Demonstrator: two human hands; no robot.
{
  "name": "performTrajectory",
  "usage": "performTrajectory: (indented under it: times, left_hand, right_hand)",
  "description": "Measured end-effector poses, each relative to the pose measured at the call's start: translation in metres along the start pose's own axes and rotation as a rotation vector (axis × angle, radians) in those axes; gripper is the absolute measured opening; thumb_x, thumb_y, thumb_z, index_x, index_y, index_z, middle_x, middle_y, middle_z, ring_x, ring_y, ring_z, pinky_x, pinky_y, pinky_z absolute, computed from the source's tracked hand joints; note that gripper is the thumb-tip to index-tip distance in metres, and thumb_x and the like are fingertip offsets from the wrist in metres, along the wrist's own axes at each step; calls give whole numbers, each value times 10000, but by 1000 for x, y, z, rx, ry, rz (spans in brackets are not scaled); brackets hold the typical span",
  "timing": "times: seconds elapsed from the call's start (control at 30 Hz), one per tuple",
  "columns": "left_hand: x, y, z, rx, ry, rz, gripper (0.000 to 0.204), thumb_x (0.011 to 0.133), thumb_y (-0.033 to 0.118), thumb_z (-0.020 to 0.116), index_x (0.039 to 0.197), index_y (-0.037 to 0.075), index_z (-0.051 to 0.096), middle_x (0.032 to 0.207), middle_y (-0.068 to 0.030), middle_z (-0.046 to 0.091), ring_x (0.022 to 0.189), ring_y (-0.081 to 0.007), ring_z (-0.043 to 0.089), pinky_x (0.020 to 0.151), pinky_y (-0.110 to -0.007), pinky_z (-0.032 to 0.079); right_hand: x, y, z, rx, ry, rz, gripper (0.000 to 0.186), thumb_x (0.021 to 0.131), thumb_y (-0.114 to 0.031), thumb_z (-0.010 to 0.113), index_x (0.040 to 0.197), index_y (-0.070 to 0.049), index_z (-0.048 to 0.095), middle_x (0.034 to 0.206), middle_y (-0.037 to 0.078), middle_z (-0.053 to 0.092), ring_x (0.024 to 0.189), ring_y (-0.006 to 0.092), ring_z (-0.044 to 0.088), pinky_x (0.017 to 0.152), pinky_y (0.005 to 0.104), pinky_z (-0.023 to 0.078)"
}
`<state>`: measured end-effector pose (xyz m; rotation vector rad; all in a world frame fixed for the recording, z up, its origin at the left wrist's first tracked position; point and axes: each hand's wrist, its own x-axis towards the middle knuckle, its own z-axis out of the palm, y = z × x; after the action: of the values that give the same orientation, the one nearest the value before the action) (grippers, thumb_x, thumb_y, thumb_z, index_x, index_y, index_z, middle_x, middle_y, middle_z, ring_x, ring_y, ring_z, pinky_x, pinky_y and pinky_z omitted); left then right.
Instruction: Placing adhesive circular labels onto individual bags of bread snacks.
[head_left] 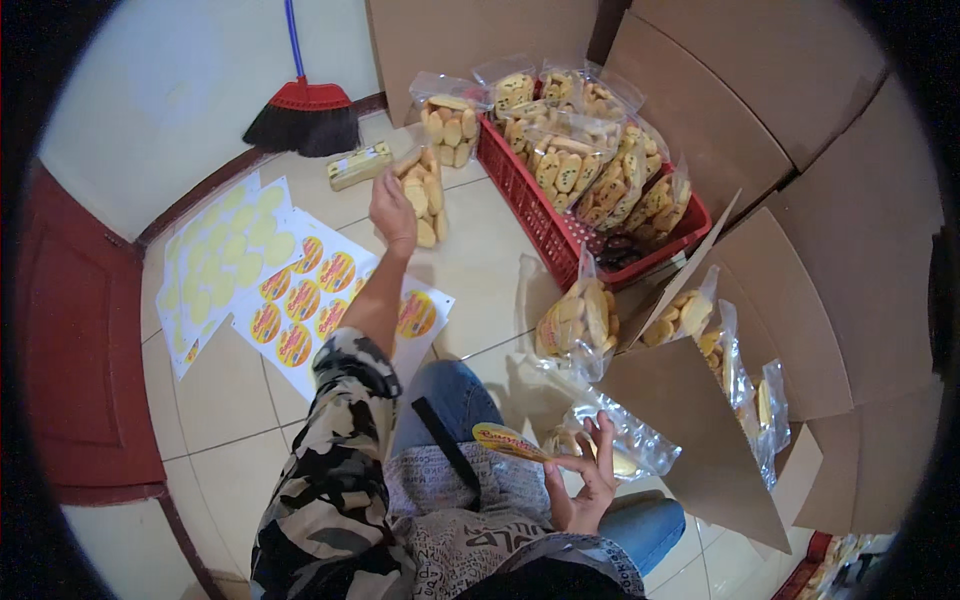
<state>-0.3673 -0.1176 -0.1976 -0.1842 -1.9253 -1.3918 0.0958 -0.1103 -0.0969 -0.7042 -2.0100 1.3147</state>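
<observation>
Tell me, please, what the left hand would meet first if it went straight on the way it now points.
Most likely the bag of pale biscuits right beside the left hand, which seems to touch it, though depth is unclear from this single view.

The glossy cream square-tiled floor (225,400) carries a white paper sheet of round orange-and-yellow labels (302,300), white sheets with pale-yellow circles (215,255), a pale-yellow oblong pack (360,166), a red perforated plastic crate (532,212), an open brown cardboard box (700,430) and a clear plastic bag of golden biscuits (578,318).
</observation>
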Motion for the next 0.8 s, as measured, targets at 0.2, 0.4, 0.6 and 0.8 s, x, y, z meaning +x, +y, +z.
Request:
performTrajectory:
  times: [0.2,0.4,0.6,0.8]
  left_hand:
    - [16,58,-152,-183,-10,25,264,985,223,432,940,14,588,801,-82,651,658,-209,594,634,-351,473]
    - [-5,96,-270,-365,-367,-737,232,975,258,459,907,64,567,774,-8,583,636,-96,545,533,-260,444]
    - [-79,100,-331,-300,-610,-1129,211,974,292,453,957,106,551,906,-4,576,662,-73,560,503,-225,431]
    - [-128,84,-334,-322,-656,-1168,234,991,320,421,1023,113,526,968,-6,561,664,-88,538,593,-253,464]
  right_hand:
    - [-12,3,1,233,-60,30,86,795,15,672,880,8,658,1483,245,263,1315,399,369,1044,507,347]
    - [-15,-3,4,679,-78,283,33,858,-51,611,841,-28,593,1492,191,300,1293,306,409,1074,406,287]
    - [-38,5,15,1020,-161,574,100,923,-90,551,974,-15,593,1192,136,601,1094,195,563,994,346,392]
    - [-61,24,24,1071,-305,690,130,936,-107,549,1012,-17,604,1061,92,649,990,170,610,923,351,467]
